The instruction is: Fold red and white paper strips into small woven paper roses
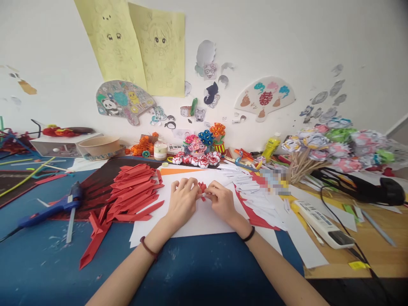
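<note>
A small red folded-paper piece (202,186) with a bit of white at its lower edge is held between my two hands above white paper sheets (204,225). My left hand (184,199) pinches it from the left, fingers curled. From the right, my right hand (222,201) has its thumb and fingertips closed on the white part of the same piece. A pile of folded red paper strips (135,187) lies left of my left hand. Folded white paper strips (255,195) are spread to the right of my right hand, partly over red paper.
A blue glue gun (60,208) lies at the left on the blue mat (204,272). Red-and-white paper flowers (204,160) and a small jar (160,150) stand along the wall. At the right are paper flowers on sticks (299,170) and a white power strip (323,223) with a cable.
</note>
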